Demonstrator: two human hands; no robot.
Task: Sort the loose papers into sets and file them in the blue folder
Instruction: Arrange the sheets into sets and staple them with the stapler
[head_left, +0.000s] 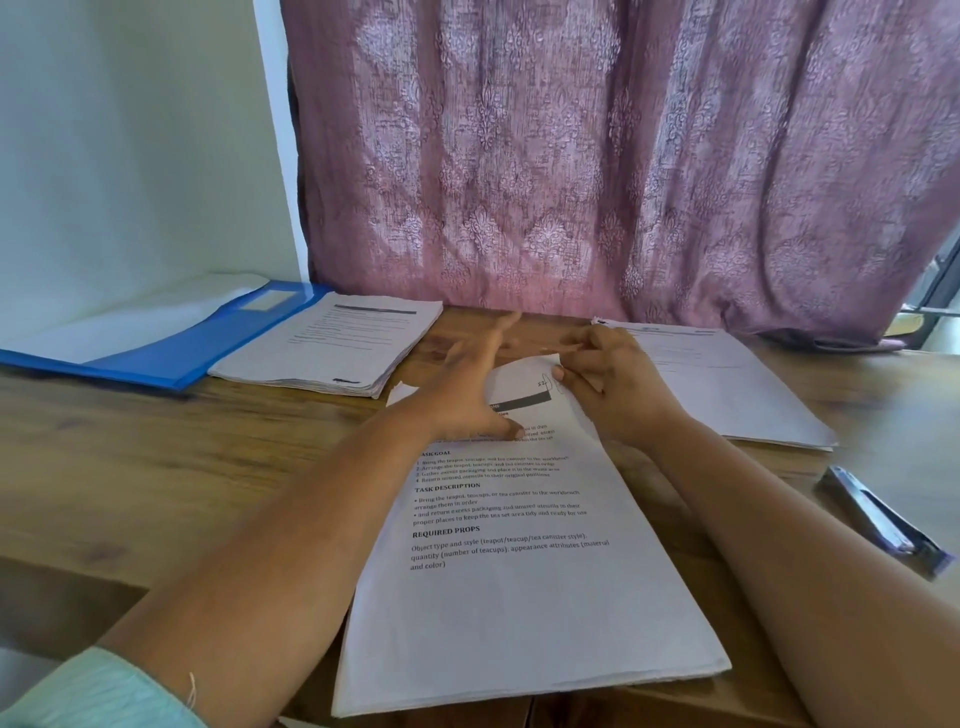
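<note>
Left hand: I saw my left hand (470, 395) lying flat on the upper part of the near stack of papers (519, 597), fingers straight and spread, the thumb pressing the printed page down.
Right hand: my right hand (608, 384) had its fingers curled on the top right corner of the top sheet (524, 376), pinching it and curling it up off the stack.
Papers: the near stack lay in front of me on the wooden table (156, 467), slightly askew; a thicker pile (332, 345) sat further back on the left, and a thin spread of sheets (727, 384) lay to the right, behind my right hand.
Folder: the blue folder (171, 343) lay open at the back left, just beside the thicker pile, a white sheet showing inside it.
Handling: I judged the sheets light, limp and easily creased, and likely to slide over one another; a corner looked the best place to lift one sheet, while a whole set would want both long edges held so it would not fan out.
Materials: the paper was matt white with black print; the folder looked like smooth, glossy plastic, thin and flexible; the table had a dull wood grain.
Other things: a stapler (878, 519) with a shiny metal body lay at the right edge, and a mauve patterned curtain (597, 156) hung behind the table.
</note>
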